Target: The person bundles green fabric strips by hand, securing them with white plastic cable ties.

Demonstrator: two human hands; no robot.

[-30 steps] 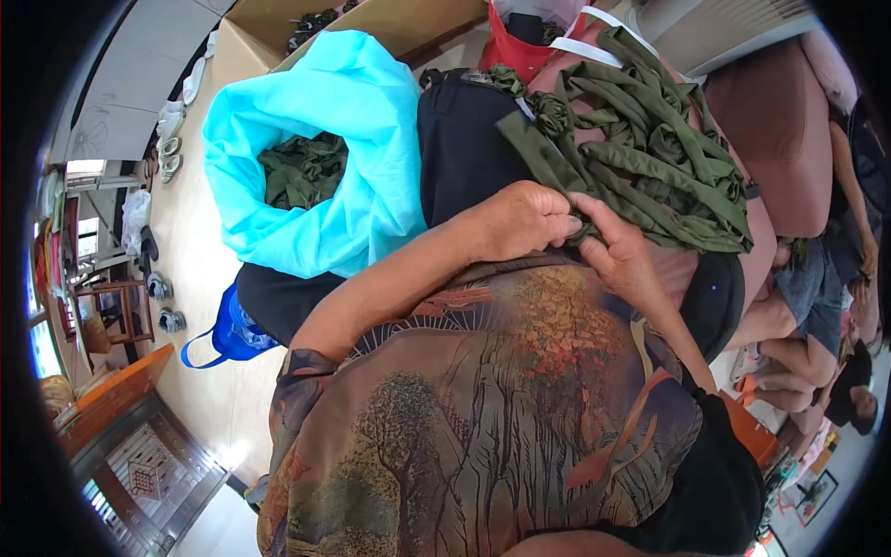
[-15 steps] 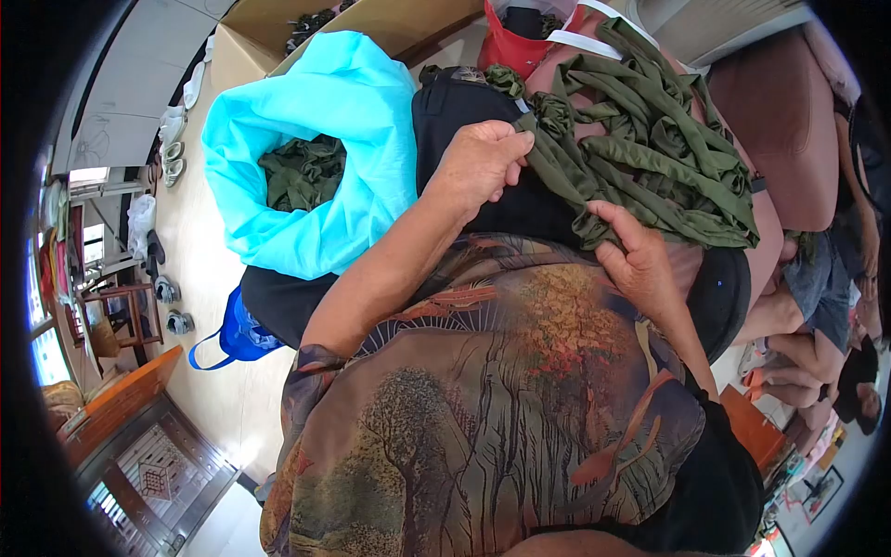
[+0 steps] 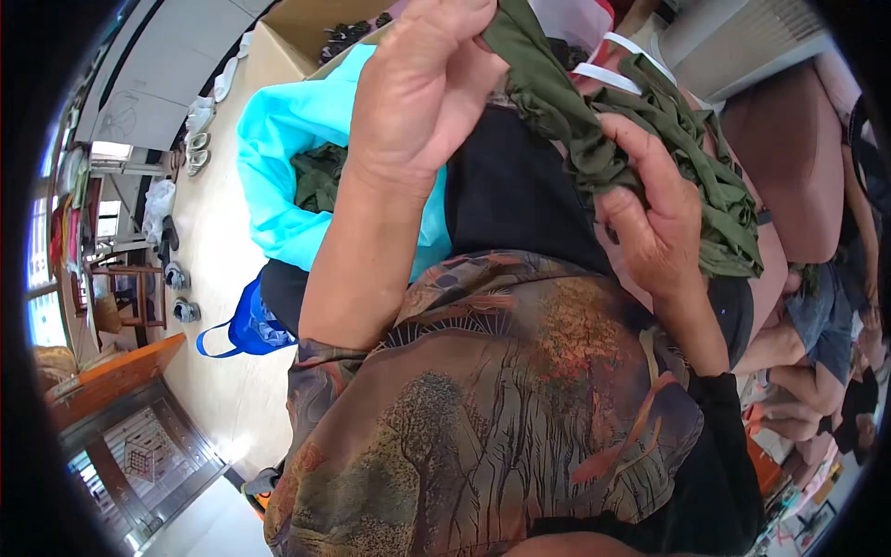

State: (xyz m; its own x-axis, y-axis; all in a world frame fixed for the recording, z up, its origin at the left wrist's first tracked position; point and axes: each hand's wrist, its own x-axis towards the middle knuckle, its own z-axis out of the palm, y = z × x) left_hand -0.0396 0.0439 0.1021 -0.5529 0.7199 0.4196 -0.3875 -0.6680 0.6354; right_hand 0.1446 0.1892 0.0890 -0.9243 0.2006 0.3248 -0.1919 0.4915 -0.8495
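Observation:
Dark green gathered fabric (image 3: 548, 84) is stretched between my hands above my lap. My left hand (image 3: 418, 93) is raised at the top centre, its thumb and fingers pinching one end. Lower and to the right, my right hand (image 3: 654, 204) grips a bunched part between thumb and forefinger. More of the same fabric lies in folds beyond my right hand. At the left, partly behind my left forearm, a bright cyan bag (image 3: 278, 121) stands open with green cloth (image 3: 318, 176) inside.
Behind the bag is a cardboard box (image 3: 283, 46) with dark items. A blue bag (image 3: 249, 323) sits on the floor at left, near shoes (image 3: 186, 309). A brown padded seat (image 3: 784, 158) stands at right, with other people's bare legs (image 3: 798, 371) below it.
My left hand has risen and come closer to the camera, pulling the fabric end up. My right hand has moved slightly up and right, still gripping the fabric.

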